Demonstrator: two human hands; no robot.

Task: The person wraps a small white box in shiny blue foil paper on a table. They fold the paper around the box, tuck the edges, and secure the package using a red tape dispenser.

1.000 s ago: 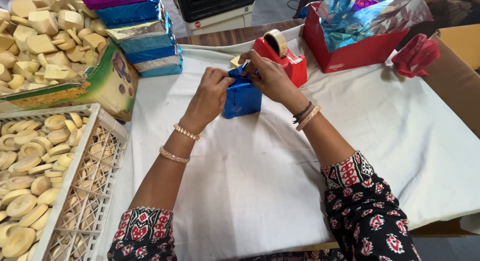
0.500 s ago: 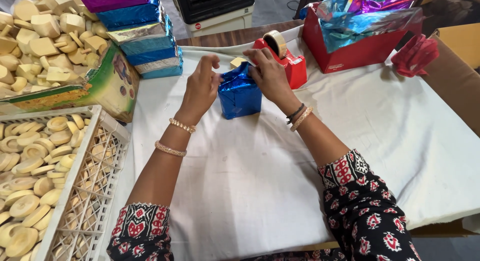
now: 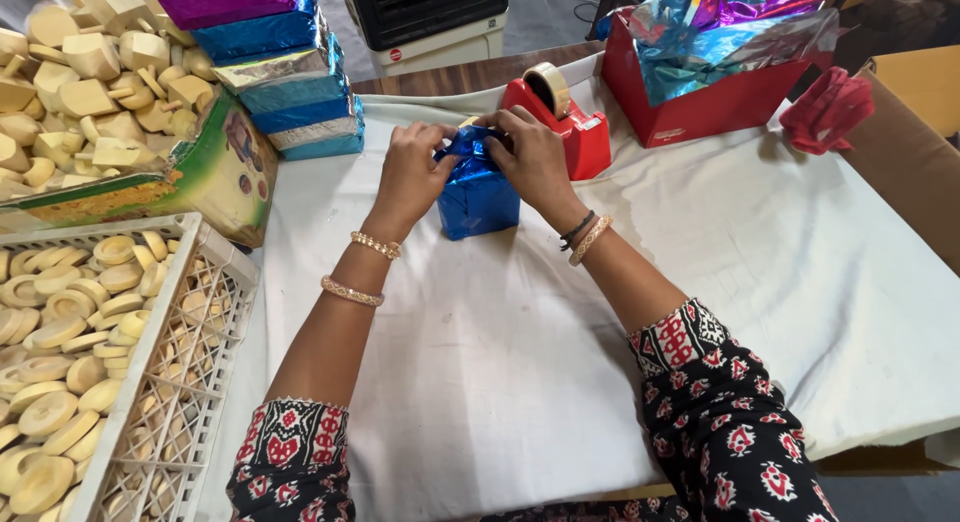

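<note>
Foil parcel being closed on the white-draped tabletop [image 3: 560,362].
The blue foil-wrapped box [image 3: 478,197] has turned upright beside the red tape dispenser [image 3: 560,122]; left hand [image 3: 412,177] and right hand [image 3: 535,157] now pinch its gathered top, suggesting wrapping nears sealing.

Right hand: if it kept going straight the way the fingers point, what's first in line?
The right hand points leftward across the top of the blue foil-wrapped box, which it already touches. Going straight on, it would likely meet the left hand on the box's other side; depth is hard to judge.
</note>
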